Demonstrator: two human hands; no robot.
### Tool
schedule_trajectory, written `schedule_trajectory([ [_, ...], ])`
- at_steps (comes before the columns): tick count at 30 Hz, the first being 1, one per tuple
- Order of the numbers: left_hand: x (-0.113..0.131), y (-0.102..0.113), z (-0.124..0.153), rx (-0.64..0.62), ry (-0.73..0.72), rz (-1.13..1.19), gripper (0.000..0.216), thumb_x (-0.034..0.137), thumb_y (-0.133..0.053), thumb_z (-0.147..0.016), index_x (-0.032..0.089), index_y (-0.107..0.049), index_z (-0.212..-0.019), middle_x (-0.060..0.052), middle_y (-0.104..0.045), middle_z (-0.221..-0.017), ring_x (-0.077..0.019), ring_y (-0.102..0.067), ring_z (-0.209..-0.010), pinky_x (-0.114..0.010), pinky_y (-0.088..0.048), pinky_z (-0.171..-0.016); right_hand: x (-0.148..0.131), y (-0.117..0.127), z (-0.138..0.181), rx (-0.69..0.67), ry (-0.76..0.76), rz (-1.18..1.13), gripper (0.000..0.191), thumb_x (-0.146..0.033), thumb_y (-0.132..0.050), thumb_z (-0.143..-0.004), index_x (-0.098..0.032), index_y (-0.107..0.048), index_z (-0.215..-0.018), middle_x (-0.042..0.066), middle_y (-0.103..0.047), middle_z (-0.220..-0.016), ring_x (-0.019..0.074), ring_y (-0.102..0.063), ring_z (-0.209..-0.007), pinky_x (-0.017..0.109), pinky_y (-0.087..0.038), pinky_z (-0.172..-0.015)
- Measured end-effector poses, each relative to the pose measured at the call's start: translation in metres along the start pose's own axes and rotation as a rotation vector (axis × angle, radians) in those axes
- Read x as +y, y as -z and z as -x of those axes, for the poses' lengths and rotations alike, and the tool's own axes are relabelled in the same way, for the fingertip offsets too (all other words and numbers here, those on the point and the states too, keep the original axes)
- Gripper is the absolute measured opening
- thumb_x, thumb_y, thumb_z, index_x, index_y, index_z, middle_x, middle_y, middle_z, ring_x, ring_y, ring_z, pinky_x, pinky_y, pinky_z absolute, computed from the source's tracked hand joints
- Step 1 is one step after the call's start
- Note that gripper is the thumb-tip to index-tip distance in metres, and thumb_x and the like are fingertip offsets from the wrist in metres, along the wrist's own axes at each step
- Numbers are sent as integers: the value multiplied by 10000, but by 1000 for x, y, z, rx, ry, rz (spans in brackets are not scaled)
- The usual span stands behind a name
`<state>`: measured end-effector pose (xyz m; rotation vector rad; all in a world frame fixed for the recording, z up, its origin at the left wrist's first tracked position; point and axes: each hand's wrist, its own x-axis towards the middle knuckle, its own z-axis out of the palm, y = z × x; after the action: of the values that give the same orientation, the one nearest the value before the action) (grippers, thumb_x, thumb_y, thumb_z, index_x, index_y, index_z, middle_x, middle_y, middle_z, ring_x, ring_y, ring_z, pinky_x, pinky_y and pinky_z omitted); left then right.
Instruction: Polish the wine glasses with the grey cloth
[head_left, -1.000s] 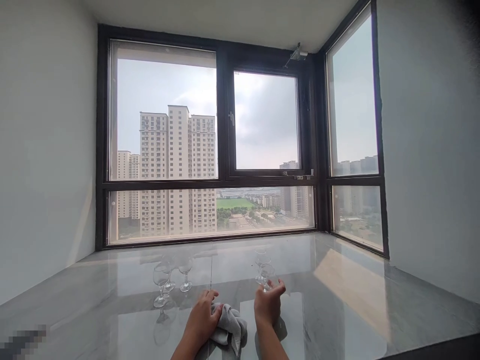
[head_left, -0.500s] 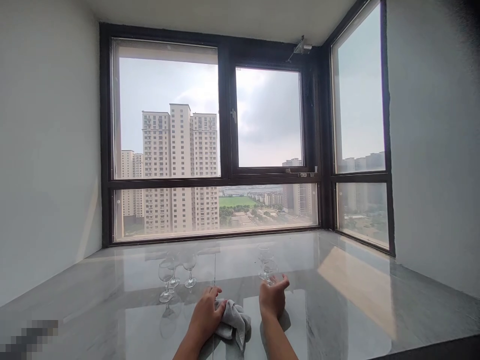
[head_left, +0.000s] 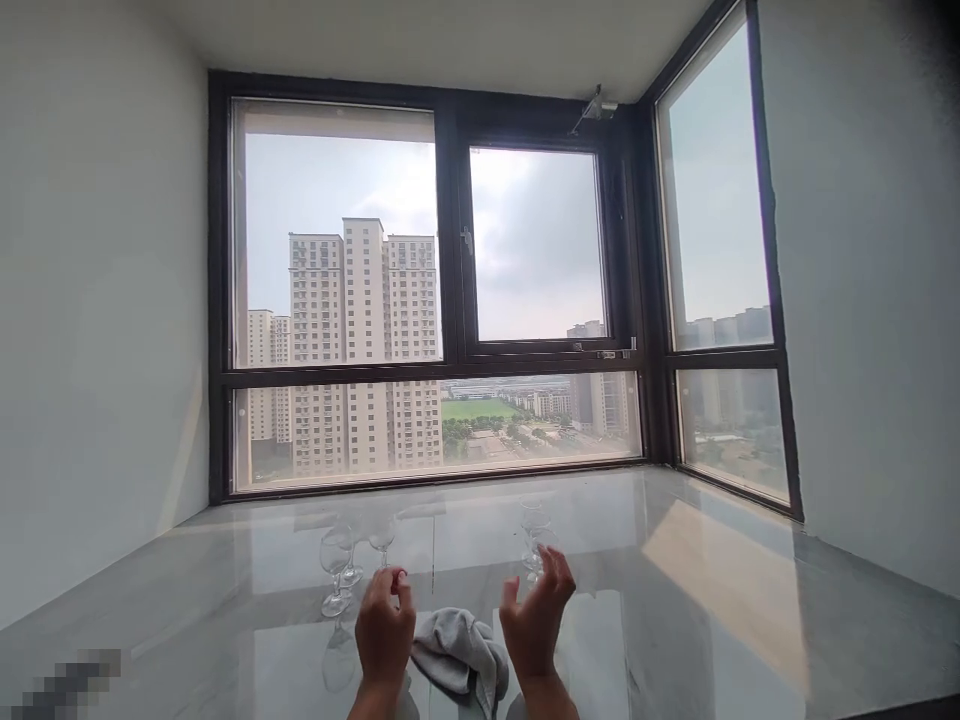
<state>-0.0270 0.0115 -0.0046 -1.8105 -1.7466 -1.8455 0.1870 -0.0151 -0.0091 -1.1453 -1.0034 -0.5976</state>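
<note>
A crumpled grey cloth (head_left: 463, 650) lies on the glossy sill between my hands, touched by neither as far as I can see. My left hand (head_left: 385, 625) is raised at the cloth's left, with its fingers loosely bent and nothing visible in it. On the other side, my right hand (head_left: 537, 612) is open, thumb and fingers spread apart. Past my left hand stand clear stemmed glasses: a front one (head_left: 336, 565), one partly hidden behind it, and another (head_left: 381, 538) whose lower part my hand covers. More stemmed glasses (head_left: 535, 518) stand beyond my right fingertips, partly hidden.
The grey marble-look sill (head_left: 720, 640) reflects the windows. A dark-framed window (head_left: 450, 372) closes off the back, with a side pane (head_left: 720, 200) at right. Plain walls (head_left: 97, 300) flank both sides. A pixelated patch (head_left: 71, 685) covers the lower left corner.
My left hand has let go of the cloth and moved left and up. My right hand has turned and opened its fingers. The view has tilted slightly.
</note>
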Motion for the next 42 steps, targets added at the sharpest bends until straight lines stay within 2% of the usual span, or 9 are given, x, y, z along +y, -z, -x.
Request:
schedule_trajectory([
  [4, -13, 4, -10, 177, 44, -64, 214, 324, -437, -898, 220, -597, -996, -83, -671, -975, -259, -643, -916, -399, -513, -870, -7, 1, 8, -174, 192, -158, 493, -204, -554, -879, -214, -438, -1358, 156, -504, -1267, 328, -516, -1175, 547, -480, -970],
  [8, -28, -3, -16, 159, 149, -103, 205, 303, -472, -889, 217, -551, -1058, -97, -649, -1045, -268, -636, -1000, -411, -509, -931, -16, 5, 12, -321, 222, -246, 440, -203, -596, -837, -228, -491, -1263, 116, -568, -1176, 290, -566, -1082, 476, -498, -934],
  [13, -39, -13, -23, -2, 303, -166, 151, 321, -504, -871, 233, -516, -993, -118, -650, -1073, -293, -636, -1049, -416, -500, -920, -31, 8, 13, -1025, 61, -309, 514, -195, -690, -649, -248, -561, -1144, 54, -671, -1083, 254, -640, -1013, 347, -502, -880],
  [16, -35, -11, -24, -39, 268, -195, 171, 337, -484, -864, 228, -515, -991, -131, -643, -1074, -307, -639, -1031, -424, -506, -888, -31, 9, 15, -1214, -14, -306, 659, -230, -742, -589, -251, -571, -1225, 68, -685, -1207, 269, -651, -1103, 332, -480, -942],
  [20, -26, 5, -28, 217, 204, -297, 330, 411, -493, -825, 182, -552, -1055, -184, -628, -1076, -397, -592, -1136, -528, -483, -970, -26, 4, 16, -1207, -67, -236, 699, -162, -699, -596, -257, -554, -1274, 75, -696, -1262, 268, -652, -1164, 330, -465, -986],
  [25, -35, 20, -46, 522, 399, -298, 696, 518, -552, -747, 124, -483, -1316, -279, -562, -1327, -528, -502, -1284, -667, -470, -956, -23, 1, 11, -1190, -102, -96, 701, -96, -658, -647, -259, -556, -1320, 75, -726, -1240, 272, -696, -1120, 334, -494, -955],
  [30, -66, 15, -58, 398, 659, -107, 742, 419, -605, -717, 200, -380, -1389, -224, -603, -1414, -432, -598, -1294, -585, -471, -1045, -27, 4, 7, -1172, -91, -16, 814, -184, -696, -633, -212, -520, -1427, 147, -686, -1322, 345, -645, -1219, 433, -479, -1027],
  [36, -84, 10, -56, 219, 641, -89, 655, 320, -542, -780, 308, -322, -1397, -114, -732, -1292, -334, -682, -1225, -553, -369, -1147, -24, 2, 15, -1117, -46, 37, 876, -55, -621, -595, -234, -524, -1447, 140, -725, -1249, 332, -682, -1168, 422, -527, -951],
  [42, -75, 8, -57, 218, 586, -211, 441, 276, -539, -775, 256, -521, -1215, -143, -767, -1096, -341, -715, -1119, -455, -520, -937, -19, -2, 15, -1078, -14, 114, 858, 11, -560, -635, -244, -507, -1453, 106, -751, -1175, 278, -738, -1036, 326, -541, -834],
])
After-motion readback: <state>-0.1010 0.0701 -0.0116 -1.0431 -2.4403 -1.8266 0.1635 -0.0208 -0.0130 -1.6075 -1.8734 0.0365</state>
